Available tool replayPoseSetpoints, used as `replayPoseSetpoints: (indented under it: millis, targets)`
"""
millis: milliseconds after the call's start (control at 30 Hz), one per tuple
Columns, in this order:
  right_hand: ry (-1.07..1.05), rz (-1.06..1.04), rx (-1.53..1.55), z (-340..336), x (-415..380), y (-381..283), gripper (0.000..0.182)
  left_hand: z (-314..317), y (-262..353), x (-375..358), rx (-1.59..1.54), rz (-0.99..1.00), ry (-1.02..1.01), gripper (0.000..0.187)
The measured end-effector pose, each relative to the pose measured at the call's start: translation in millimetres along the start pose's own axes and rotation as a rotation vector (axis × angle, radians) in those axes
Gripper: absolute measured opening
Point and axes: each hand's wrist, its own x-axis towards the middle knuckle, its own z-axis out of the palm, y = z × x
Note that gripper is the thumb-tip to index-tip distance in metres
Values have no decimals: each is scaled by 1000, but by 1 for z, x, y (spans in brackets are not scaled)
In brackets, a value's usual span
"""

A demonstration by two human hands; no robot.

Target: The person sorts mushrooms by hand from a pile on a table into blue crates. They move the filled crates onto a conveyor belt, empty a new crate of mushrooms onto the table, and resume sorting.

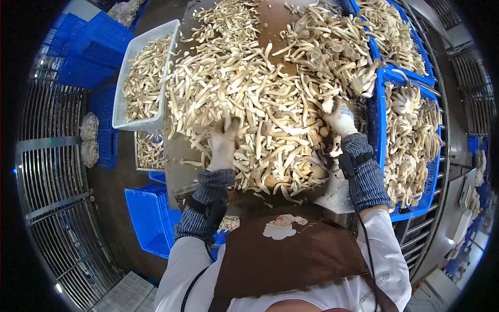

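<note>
A broad heap of long pale mushrooms (249,99) covers the steel table in front of me. My left hand (223,143), in a white glove with darkened fingertips, reaches onto the left part of the heap. Its fingers look apart, slightly blurred, with nothing visibly gripped. At the heap's right edge, my right hand (341,119), also in a white glove, has its fingers curled inward beside pale mushroom pieces. What lies within those fingers is hidden. Beyond the right hand rests a pile of mushroom clusters (332,47), some still joined at the base.
A white perforated basket (120,99) of mushrooms stands left of the heap. Blue crates (381,130) filled with mushroom clusters line the right side along a roller conveyor (421,226). An upright blue crate (143,221) sits low at left. Bare steel tabletop (182,156) shows left of the heap.
</note>
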Motion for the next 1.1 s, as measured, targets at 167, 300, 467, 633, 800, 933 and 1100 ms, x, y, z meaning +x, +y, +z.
replayPoseSetpoints:
  millis: [167,300,467,633,800,933,1100]
  targets:
    - [-298,-10,1080,-68,-84,-91,68,32,-18,-48,122,126,-402,50]
    - [-25,-94,769,-33,-106,-92,53,-16,-73,-78,348,218,-934,28]
    - [-174,-145,915,27,-123,-69,69,-181,-148,-140,673,-316,-1329,35]
    - [-337,-41,1097,58,-145,-115,74,-263,-161,-167,1446,-475,-1301,44]
    - [-447,-255,904,80,-162,-165,65,-166,-85,-136,577,123,-981,55]
    - [-480,-354,481,32,-200,-228,55,-79,-12,-112,74,-97,-568,91]
    - [-551,-397,659,37,-168,-203,62,-67,-31,-74,-52,-82,-678,94]
